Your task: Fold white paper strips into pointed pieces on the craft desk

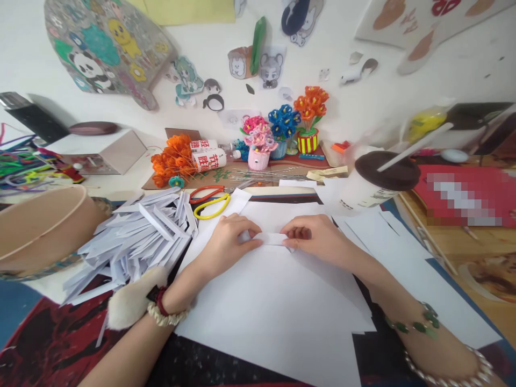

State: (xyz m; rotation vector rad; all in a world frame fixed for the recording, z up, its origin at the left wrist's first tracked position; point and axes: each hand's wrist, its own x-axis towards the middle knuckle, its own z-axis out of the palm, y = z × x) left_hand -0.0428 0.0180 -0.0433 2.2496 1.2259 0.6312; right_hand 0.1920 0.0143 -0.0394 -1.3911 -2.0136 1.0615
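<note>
While L hand (230, 237) pinches ppr strip (271, 239), R hand (316, 236) does likewise.

Wall cutouts (271, 69) and craft flowers (284, 123) suggest a home.

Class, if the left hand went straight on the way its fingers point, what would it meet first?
Past the white paper strip it holds, the left hand would most likely meet the right hand, which holds the strip's other end; one view leaves the exact depth unclear.
</note>
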